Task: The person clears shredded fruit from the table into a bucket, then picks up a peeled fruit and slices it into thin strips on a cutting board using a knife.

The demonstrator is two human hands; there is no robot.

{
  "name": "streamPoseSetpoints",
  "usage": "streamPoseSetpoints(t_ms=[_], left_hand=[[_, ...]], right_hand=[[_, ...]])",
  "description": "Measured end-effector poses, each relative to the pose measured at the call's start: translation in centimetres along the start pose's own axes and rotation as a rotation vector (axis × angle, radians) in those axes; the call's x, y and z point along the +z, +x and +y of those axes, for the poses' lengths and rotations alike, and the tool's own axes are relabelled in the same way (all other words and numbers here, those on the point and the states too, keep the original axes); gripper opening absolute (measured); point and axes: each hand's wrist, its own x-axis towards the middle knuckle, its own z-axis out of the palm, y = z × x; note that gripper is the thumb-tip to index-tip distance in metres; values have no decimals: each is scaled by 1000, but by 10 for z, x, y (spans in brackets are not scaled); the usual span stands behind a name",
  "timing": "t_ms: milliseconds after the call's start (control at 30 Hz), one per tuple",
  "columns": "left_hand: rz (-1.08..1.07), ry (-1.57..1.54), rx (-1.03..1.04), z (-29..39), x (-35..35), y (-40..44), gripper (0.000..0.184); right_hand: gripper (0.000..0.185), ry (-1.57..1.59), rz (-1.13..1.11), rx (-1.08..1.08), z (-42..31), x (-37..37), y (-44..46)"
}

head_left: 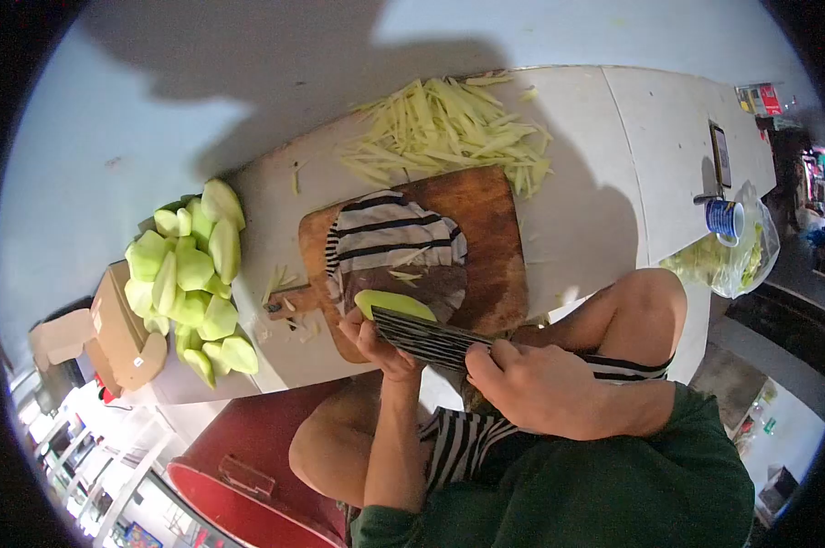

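My left hand [382, 349] is closed round a pale green fruit piece [396, 303] near the board's lower edge. My right hand [531, 384] grips the end of a striped dark blade [426, 338], which lies across the fruit piece and hides part of it. Beyond both hands is a wooden cutting board [486, 228] with a handle at its left. On the board rests a black-and-white striped cloth [390, 233], with a few thin green strips on it. A heap of cut strips [449, 132] lies behind the board.
Peeled green fruit pieces [193, 269] are piled at the left, beside an open cardboard box [116, 320]. A red container [257, 475] stands below left. At the right are a phone [720, 153], a blue cup [723, 220] and a plastic bag [752, 251] with green contents.
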Motion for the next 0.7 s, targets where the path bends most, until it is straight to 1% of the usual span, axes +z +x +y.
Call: streamPoseSetpoints(t_ms=[167,233,267,333,367,400,433,500,567,633,667,700], left_hand=[[32,-44,-14,11,3,10,52],[29,-73,-18,8,4,6,50],[27,-102,-15,7,4,4,49],[35,-123,-23,9,4,5,48],[50,-148,-24,9,6,6,48],[5,-94,-47,10,2,7,51],[6,-105,-40,12,5,8,51],[87,-113,-62,12,9,7,53],[89,-121,-39,8,6,7,56],[-4,-51,-72,9,2,6,60],[41,-51,-28,9,4,6,62],[42,-56,-28,6,4,2,62]], right_hand=[[26,-18,-51,39,7,7,17],[26,1,30,34,19,26,33],[26,0,25,31,28,39,41],[26,9,214,-1,42,58,53],[26,2,217,-10,41,57,53],[27,-25,203,24,34,57,46],[27,-64,197,56,30,54,41],[28,-90,192,34,17,39,25],[29,-104,179,12,4,23,9],[29,-97,119,-11,-5,14,-4],[29,-102,120,-5,-5,15,-7],[28,-110,112,-8,-7,15,-8]])
